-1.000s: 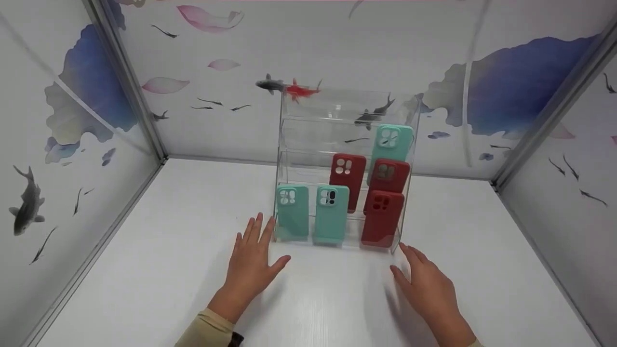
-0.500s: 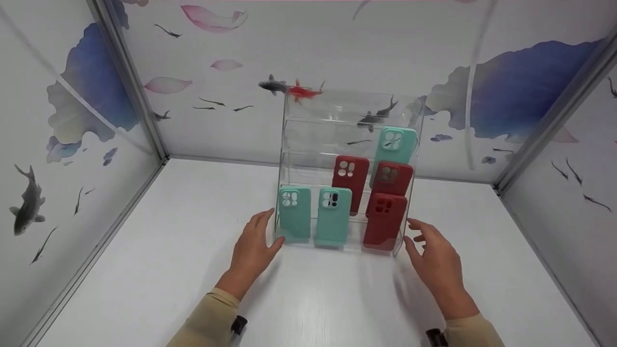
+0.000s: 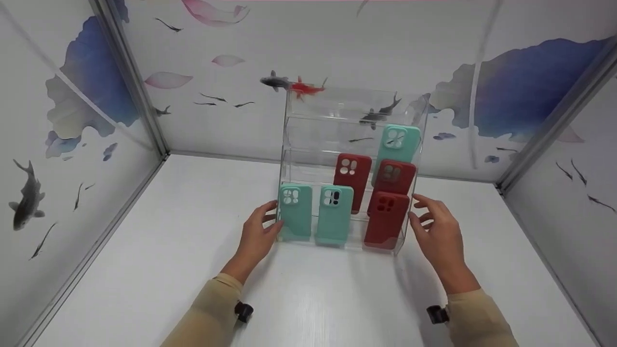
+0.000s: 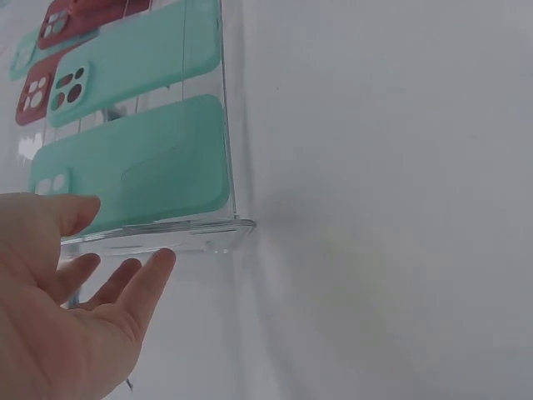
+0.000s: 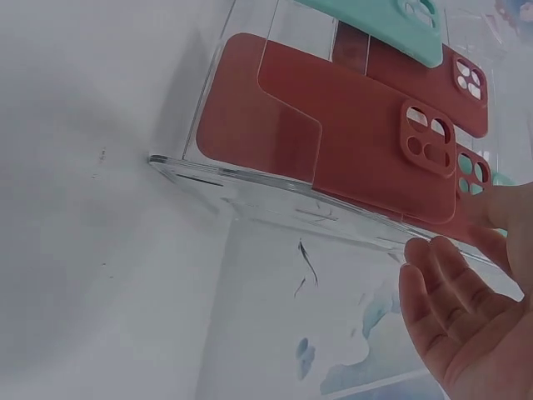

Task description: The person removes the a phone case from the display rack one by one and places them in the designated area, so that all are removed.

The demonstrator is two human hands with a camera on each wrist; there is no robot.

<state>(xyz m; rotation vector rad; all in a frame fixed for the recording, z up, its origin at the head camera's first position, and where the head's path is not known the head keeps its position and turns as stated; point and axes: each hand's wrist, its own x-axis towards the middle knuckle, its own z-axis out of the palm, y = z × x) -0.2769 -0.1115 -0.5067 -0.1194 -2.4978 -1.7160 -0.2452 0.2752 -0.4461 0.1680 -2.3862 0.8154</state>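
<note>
We see a clear acrylic tiered display stand set upright on the white counter, between the left hand and the right hand. Both hands are loosely spread, thumb toward the front and fingers outside, about the left side wall and the right side wall; we cannot tell how firmly either one touches. As we judge it, the loading is done for the six phone cases we can see, since all already lean in the tiers, while a firm hold on the stand looks not yet settled. The lowest tier carries the outer mint case beside the left hand, the inner mint case farther from it, and the front red case beside the right hand. Behind these, we find the inner red case between the hands and the rear red case nearer the right hand. Above and beyond the right hand leans the upper mint case.
</note>
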